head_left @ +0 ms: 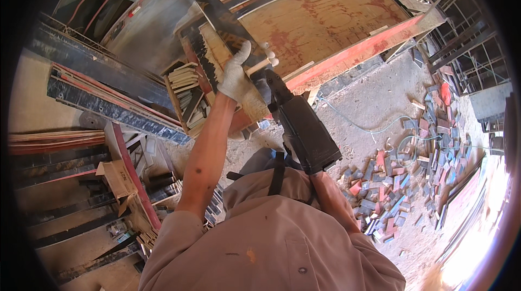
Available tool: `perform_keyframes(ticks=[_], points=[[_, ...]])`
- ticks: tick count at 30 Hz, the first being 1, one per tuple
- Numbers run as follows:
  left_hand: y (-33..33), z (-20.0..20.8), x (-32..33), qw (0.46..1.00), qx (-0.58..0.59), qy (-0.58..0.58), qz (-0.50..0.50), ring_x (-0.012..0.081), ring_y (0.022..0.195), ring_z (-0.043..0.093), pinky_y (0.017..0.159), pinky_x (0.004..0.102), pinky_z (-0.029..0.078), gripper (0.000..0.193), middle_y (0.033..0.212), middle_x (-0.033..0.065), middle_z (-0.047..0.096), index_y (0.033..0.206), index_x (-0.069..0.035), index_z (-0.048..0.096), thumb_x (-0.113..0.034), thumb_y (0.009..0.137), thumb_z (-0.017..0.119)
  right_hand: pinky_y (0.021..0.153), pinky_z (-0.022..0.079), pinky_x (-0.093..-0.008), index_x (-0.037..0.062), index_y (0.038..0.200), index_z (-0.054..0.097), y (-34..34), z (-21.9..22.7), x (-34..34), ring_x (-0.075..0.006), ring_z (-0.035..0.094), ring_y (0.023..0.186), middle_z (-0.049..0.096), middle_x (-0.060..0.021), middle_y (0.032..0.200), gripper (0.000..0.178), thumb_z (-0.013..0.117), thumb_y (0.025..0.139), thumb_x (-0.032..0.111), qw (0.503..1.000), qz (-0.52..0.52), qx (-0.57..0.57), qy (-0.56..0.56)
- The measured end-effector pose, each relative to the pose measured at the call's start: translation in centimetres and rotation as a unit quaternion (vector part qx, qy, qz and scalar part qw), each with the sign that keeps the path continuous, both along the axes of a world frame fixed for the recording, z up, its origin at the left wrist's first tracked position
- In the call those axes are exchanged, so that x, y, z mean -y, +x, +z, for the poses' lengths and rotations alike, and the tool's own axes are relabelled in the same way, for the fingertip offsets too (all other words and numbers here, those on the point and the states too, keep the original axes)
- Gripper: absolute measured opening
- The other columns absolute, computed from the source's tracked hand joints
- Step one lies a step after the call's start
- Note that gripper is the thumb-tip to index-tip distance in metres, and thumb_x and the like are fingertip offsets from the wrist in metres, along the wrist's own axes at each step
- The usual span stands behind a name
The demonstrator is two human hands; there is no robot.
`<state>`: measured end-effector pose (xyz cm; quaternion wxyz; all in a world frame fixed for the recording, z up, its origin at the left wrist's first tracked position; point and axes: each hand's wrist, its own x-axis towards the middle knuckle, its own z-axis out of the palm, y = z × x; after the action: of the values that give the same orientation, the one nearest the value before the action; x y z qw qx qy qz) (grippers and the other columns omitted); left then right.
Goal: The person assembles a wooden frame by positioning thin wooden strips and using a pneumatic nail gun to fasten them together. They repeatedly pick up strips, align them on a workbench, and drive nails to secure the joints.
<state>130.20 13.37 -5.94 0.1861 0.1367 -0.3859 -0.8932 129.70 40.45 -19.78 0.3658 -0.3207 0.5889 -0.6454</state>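
- A wooden box [172,101] stands at left, filled with short wooden strips [183,77].
- The left hand [233,76], in a white glove, rests over a dark plank [220,11] that runs up and leftward; one finger stretches forward, but I cannot tell whether the fingers are clamped on anything.
- A pale wooden piece [257,67] lies beside that hand, slanting up to the right.
- The black tool [309,131] sits just right of it, long axis sloping up-left, nose pointing away from the person.
- The right forearm [334,200] reaches under the tool; its hand is hidden, finger state unclear.
- Scattered blocks [391,182] cover the floor at right.
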Motion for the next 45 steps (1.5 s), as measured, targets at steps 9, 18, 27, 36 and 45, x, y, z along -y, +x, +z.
perform_keyframes(ticks=[9,18,27,36,45], points=[[0.3,0.5,0.2,0.999,0.042,-0.002,-0.034,0.0309,0.103,0.067,0.100,0.0466,0.053,0.064,0.110,0.0149,0.066,0.128,0.003,0.056,-0.055,0.100,0.056,0.076,0.046,-0.0315,0.0059,0.115,0.064,0.8,-0.1,-0.5,-0.0175,0.057,0.090,0.062,-0.0083,0.104,0.024,0.064,0.099,0.024,1.000,-0.002,-0.001,0.007],[-1.1,-1.8,3.2,0.996,-0.040,0.050,-0.065,0.0300,0.099,0.067,0.097,0.0471,0.052,0.069,0.108,0.0146,0.066,0.125,0.007,0.057,-0.056,0.097,0.057,0.081,0.047,-0.0331,0.0056,0.118,0.063,1.0,-0.3,0.1,-0.0196,0.059,0.096,0.063,-0.0096,0.108,0.027,0.065,0.098,0.023,1.000,0.002,-0.001,0.007],[-1.4,-1.8,2.9,0.994,-0.057,0.071,-0.067,0.0302,0.095,0.067,0.096,0.0472,0.052,0.066,0.106,0.0151,0.067,0.124,0.007,0.058,-0.053,0.099,0.057,0.086,0.048,-0.0348,0.0053,0.122,0.063,1.2,-0.7,0.3,-0.0217,0.060,0.101,0.064,-0.0109,0.113,0.030,0.065,0.098,0.022,1.000,0.006,-0.001,0.008],[-1.0,-1.4,2.9,0.995,-0.049,0.065,-0.056,0.0285,0.098,0.067,0.097,0.0468,0.053,0.066,0.108,0.0141,0.067,0.127,0.006,0.057,-0.054,0.100,0.054,0.090,0.050,-0.0364,0.0049,0.126,0.063,-0.7,-0.3,0.2,-0.0237,0.062,0.106,0.065,-0.0123,0.117,0.033,0.066,0.097,0.022,1.000,0.017,-0.004,0.021],[-0.9,-1.0,5.0,0.996,0.021,0.070,0.046,0.0304,0.102,0.069,0.093,0.0473,0.056,0.054,0.114,0.0151,0.069,0.130,0.004,0.056,-0.042,0.102,0.059,0.095,0.051,-0.0380,0.0046,0.130,0.063,-9.0,4.7,-3.6,-0.0258,0.063,0.111,0.066,-0.0136,0.122,0.037,0.067,0.097,0.021,0.994,0.014,-0.084,0.073]])
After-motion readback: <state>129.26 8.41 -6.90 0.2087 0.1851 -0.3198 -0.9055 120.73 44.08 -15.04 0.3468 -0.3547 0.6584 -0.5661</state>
